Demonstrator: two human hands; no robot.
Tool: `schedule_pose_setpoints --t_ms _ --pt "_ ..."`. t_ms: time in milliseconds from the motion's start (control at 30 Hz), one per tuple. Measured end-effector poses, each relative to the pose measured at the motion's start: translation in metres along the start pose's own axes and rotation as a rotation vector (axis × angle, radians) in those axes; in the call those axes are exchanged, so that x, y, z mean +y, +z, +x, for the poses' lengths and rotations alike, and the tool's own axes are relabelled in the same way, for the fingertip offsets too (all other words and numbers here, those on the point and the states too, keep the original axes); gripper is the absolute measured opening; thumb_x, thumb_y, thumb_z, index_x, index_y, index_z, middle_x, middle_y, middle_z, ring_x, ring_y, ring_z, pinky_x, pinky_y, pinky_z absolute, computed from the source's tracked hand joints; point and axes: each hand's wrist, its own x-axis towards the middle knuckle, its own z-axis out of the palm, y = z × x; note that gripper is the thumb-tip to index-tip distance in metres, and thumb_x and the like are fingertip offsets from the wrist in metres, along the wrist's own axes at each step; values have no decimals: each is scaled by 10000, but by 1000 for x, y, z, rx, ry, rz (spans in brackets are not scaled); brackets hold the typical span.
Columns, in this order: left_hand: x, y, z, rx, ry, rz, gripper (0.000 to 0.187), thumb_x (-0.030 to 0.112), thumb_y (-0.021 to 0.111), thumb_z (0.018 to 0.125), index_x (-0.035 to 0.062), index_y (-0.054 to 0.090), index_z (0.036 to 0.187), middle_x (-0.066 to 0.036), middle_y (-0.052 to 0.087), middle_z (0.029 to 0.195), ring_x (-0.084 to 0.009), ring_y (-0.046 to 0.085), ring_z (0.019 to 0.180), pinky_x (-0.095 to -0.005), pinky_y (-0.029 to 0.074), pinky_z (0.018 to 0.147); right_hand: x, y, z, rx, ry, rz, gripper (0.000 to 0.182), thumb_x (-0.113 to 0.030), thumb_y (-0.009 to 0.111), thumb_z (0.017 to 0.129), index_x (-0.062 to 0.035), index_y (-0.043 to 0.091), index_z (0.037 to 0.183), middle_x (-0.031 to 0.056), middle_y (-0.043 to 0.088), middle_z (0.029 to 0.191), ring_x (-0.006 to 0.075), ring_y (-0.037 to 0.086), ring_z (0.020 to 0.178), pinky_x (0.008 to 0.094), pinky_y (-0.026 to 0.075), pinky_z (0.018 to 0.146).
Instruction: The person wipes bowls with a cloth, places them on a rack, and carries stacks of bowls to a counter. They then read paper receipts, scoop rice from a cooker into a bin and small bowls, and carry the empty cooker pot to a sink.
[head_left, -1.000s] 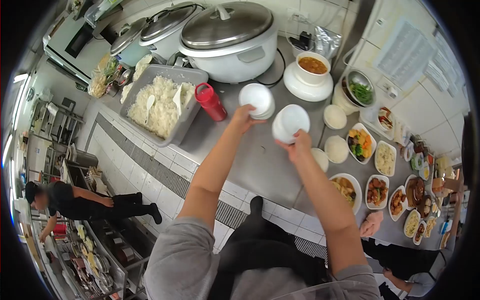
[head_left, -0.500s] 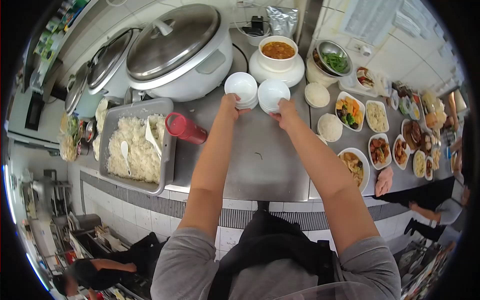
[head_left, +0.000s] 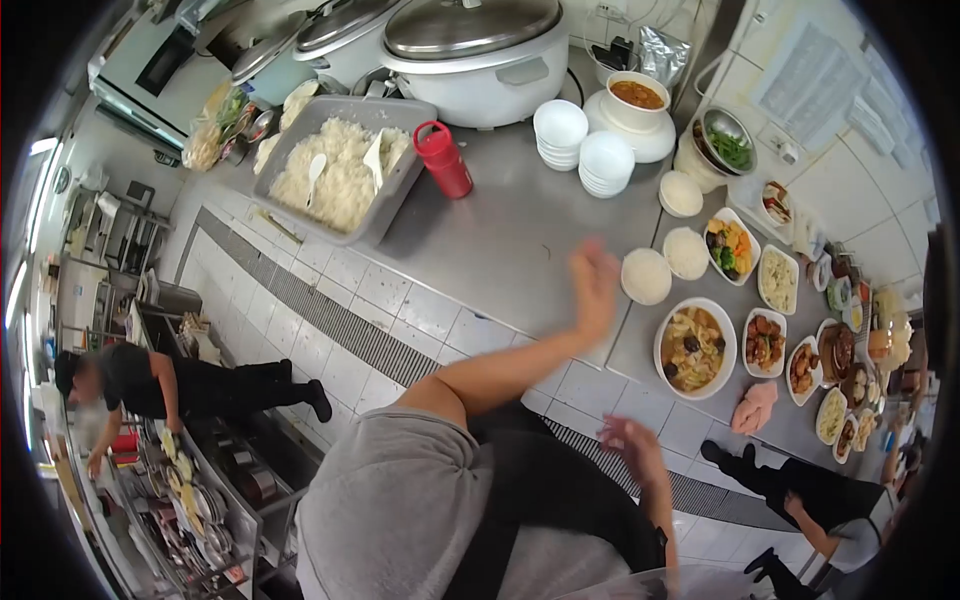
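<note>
My left hand (head_left: 595, 275) reaches over the steel counter, smeared by motion, just left of a bowl of rice (head_left: 646, 276). Nothing shows in it, but its fingers are too blurred to read. Lower down, in front of the counter's edge, my right hand (head_left: 632, 447) hangs over the floor with its fingers apart and no object in them. Two stacks of white bowls stand at the back of the counter, a left stack (head_left: 560, 130) and a right stack (head_left: 606, 162). A large bowl of soup or stew (head_left: 694, 347) sits between my hands and the side dishes.
A grey tub of rice (head_left: 378, 212) and a red tumbler (head_left: 443, 160) stand left, before large rice cookers (head_left: 480, 75). Several filled dishes (head_left: 768, 343) and a pink cloth (head_left: 755, 408) lie right. Other people work at left (head_left: 220, 375) and right (head_left: 815, 495).
Both hands have let go of the white bowl stacks, which stay on the counter. My left hand moved right towards the rice bowls; my right hand drew back towards my body. The view turned right.
</note>
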Motion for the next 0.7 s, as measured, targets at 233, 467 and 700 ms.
schedule_pose_setpoints --t_ms 233,467,700 --pt "108 126 -314 -1765 -213 -128 277 284 557 986 58 638 849 -79 645 764 -239 599 707 -368 469 677 205 -144 -203 732 -41 -305 317 -250 635 930 21 655 1093 88 684 866 153 632 729 311 523 681" --pt "29 166 -506 -2250 49 105 408 370 522 989 24 706 875 -172 660 713 -323 614 606 -392 459 590 262 -217 -278 1230 -267 -220 326 -220 622 936 9 632 1168 83 694 935 149 637 753 292 531 685" --pt "-11 228 -607 -2453 277 363 440 411 533 972 28 654 792 -172 637 696 -338 629 655 -418 469 611 257 -274 -344 997 -290 4 379 -238 635 924 -11 612 1227 85 683 1020 153 636 850 312 532 761"
